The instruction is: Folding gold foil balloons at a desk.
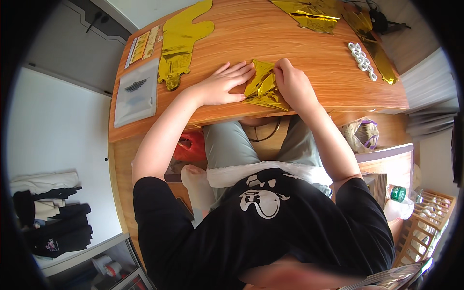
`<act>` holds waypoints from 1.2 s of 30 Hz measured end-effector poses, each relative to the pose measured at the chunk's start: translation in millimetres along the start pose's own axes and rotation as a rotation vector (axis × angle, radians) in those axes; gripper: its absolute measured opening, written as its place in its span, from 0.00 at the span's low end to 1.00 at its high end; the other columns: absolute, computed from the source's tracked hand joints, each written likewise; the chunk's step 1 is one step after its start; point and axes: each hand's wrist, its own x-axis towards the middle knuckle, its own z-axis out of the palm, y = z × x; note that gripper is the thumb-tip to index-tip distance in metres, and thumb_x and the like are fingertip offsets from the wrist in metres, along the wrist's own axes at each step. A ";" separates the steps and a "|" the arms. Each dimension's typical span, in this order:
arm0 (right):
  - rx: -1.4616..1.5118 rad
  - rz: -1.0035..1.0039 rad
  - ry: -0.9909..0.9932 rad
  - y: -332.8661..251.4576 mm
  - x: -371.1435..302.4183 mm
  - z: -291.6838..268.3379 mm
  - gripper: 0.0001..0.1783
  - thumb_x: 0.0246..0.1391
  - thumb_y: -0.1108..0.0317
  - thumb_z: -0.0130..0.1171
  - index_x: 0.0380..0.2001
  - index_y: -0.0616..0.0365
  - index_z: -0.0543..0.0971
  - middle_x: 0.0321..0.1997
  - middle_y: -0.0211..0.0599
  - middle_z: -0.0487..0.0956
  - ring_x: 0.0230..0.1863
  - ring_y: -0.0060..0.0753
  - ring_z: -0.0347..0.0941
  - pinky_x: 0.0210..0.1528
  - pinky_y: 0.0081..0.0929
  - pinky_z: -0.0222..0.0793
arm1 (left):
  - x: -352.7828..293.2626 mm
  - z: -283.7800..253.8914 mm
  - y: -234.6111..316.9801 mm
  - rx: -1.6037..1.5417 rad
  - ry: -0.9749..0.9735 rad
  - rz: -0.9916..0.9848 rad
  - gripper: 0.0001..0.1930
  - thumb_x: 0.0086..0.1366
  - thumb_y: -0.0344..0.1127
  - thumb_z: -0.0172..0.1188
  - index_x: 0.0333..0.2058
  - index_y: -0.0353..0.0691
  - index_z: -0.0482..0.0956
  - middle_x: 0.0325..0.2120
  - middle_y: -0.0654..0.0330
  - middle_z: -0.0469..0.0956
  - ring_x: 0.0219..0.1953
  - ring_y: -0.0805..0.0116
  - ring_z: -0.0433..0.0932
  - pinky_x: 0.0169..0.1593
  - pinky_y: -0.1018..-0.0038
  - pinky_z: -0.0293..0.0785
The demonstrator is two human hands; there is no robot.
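A folded, creased gold foil balloon [262, 86], flat and without air, lies near the front edge of the wooden table. My left hand [224, 84] rests palm down at its left side, fingers stretched out and the tips touching the foil. On the other side, my right hand [294, 86] is closed with the fingertips pinching the foil's right edge. Farther left, another flat gold foil balloon [180, 41] is spread out, its narrow end toward me.
Clear plastic bags [136, 94] and a printed card [142, 47] lie at the table's left. More gold foil [309, 15] is at the back, with a long gold strip [374, 48] and several small white rings [361, 61] on the right. A red bag [190, 146] sits below the table.
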 end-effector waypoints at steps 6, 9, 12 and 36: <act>-0.106 -0.005 -0.020 -5.6 0.6 3.5 0.08 0.67 0.64 0.54 0.40 0.56 0.73 0.26 0.54 0.80 0.31 0.61 0.79 0.34 0.53 0.75 | -3.7 -1.3 16.1 0.061 0.071 -0.028 0.42 0.66 0.46 0.60 0.75 0.46 0.53 0.77 0.57 0.49 0.79 0.57 0.42 0.78 0.49 0.34; -0.117 -0.052 -0.026 -3.2 -0.8 6.8 0.08 0.68 0.64 0.53 0.40 0.56 0.72 0.26 0.55 0.80 0.31 0.62 0.79 0.34 0.54 0.74 | -9.5 4.5 39.1 0.165 0.297 -0.076 0.39 0.64 0.38 0.60 0.73 0.43 0.57 0.75 0.54 0.54 0.78 0.55 0.48 0.77 0.45 0.40; -0.138 -0.094 -0.008 2.4 -0.7 10.5 0.08 0.68 0.64 0.52 0.40 0.57 0.72 0.25 0.55 0.80 0.30 0.63 0.78 0.33 0.55 0.74 | -10.0 26.1 64.9 0.252 0.447 -0.117 0.35 0.65 0.33 0.58 0.71 0.39 0.63 0.72 0.50 0.60 0.75 0.52 0.56 0.75 0.43 0.49; -0.283 -0.763 -0.185 13.0 -47.0 -62.5 0.32 0.56 0.62 0.66 0.65 0.52 0.74 0.66 0.34 0.75 0.68 0.39 0.70 0.69 0.46 0.64 | -11.8 26.1 67.1 0.114 0.260 0.012 0.40 0.66 0.55 0.63 0.70 0.39 0.63 0.70 0.48 0.63 0.73 0.52 0.61 0.74 0.57 0.59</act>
